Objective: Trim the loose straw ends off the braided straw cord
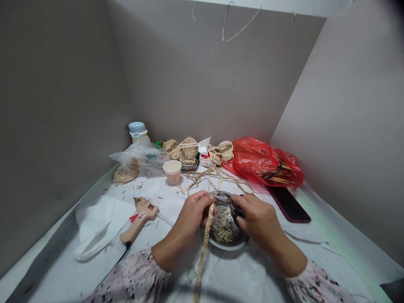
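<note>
My left hand (197, 212) pinches a braided straw cord (205, 244), which hangs down toward me and also runs on in loose loops behind the bowl. My right hand (257, 214) is closed round the black handles of a pair of scissors (236, 214). Their blades point left, close to the cord by my left fingertips; whether they touch it I cannot tell. Below both hands stands a round metal bowl (229, 247) with straw clippings (224, 229) in it.
A glue gun (143, 216) and folded white paper (97, 223) lie left. Behind are a paper cup (173, 172), woven straw pieces (189, 149), a clear plastic bag (142, 155) and a blue-capped bottle (138, 131). To the right are a red plastic bag (252, 155) and a phone (289, 204). Grey panels enclose the table.
</note>
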`<act>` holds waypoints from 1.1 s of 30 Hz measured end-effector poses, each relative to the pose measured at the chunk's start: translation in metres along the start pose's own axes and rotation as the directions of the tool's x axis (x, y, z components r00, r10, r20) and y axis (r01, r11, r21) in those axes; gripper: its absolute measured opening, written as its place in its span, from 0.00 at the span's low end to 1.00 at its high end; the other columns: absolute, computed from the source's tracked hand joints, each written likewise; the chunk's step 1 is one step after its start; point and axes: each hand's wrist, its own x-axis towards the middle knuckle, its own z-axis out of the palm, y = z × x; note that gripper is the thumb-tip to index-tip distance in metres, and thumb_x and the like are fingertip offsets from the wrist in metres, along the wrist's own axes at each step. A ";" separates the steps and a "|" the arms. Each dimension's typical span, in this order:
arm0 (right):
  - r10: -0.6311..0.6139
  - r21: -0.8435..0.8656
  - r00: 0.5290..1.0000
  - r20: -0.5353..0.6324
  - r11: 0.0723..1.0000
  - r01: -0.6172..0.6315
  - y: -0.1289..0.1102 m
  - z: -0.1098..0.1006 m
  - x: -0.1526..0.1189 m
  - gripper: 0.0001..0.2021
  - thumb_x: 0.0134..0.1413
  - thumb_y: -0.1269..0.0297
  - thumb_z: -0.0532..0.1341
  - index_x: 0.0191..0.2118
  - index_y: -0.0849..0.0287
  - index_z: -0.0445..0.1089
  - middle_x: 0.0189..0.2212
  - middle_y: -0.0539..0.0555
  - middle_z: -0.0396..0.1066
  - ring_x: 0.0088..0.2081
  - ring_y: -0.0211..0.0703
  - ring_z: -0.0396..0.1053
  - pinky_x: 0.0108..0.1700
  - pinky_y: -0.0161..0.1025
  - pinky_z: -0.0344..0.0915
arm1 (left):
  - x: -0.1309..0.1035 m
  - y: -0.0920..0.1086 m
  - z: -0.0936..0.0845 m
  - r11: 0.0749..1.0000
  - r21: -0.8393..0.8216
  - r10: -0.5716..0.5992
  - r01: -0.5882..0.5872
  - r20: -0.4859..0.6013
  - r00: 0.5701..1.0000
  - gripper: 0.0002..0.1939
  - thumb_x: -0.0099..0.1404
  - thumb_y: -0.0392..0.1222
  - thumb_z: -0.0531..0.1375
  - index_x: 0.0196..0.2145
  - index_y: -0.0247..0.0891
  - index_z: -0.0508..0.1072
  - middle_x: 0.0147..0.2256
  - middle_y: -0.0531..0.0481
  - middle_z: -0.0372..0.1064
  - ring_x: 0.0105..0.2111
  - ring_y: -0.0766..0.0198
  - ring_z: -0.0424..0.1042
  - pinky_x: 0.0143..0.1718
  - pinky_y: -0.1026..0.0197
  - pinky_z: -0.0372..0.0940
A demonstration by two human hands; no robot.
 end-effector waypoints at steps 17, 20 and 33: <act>0.004 -0.055 1.000 0.013 0.998 -0.003 -0.006 0.006 -0.005 0.16 0.41 0.75 0.56 0.39 0.55 0.71 0.26 0.49 0.69 0.29 0.40 0.65 0.32 0.36 0.51 | 0.004 -0.008 -0.001 1.000 0.000 -0.022 0.022 -0.019 1.000 0.06 0.54 0.39 0.58 0.24 0.35 0.66 0.17 0.55 0.65 0.14 0.72 0.59 0.16 0.69 0.51; 0.005 -0.054 1.000 0.023 0.999 -0.003 -0.005 0.007 -0.006 0.16 0.42 0.75 0.56 0.39 0.55 0.71 0.26 0.50 0.70 0.29 0.40 0.66 0.32 0.36 0.51 | 0.004 -0.006 0.001 0.999 -0.001 -0.034 0.034 -0.035 0.999 0.06 0.53 0.40 0.59 0.24 0.35 0.66 0.17 0.55 0.65 0.14 0.73 0.59 0.15 0.70 0.51; 0.348 0.470 0.935 0.068 0.815 -0.338 -0.005 0.012 -0.003 0.08 0.51 0.66 0.59 0.38 0.56 0.70 0.30 0.50 0.73 0.31 0.41 0.68 0.36 0.35 0.60 | 0.000 -0.004 0.002 0.995 0.099 -0.021 0.024 -0.034 0.999 0.09 0.56 0.44 0.60 0.27 0.35 0.66 0.19 0.56 0.64 0.15 0.73 0.57 0.16 0.70 0.49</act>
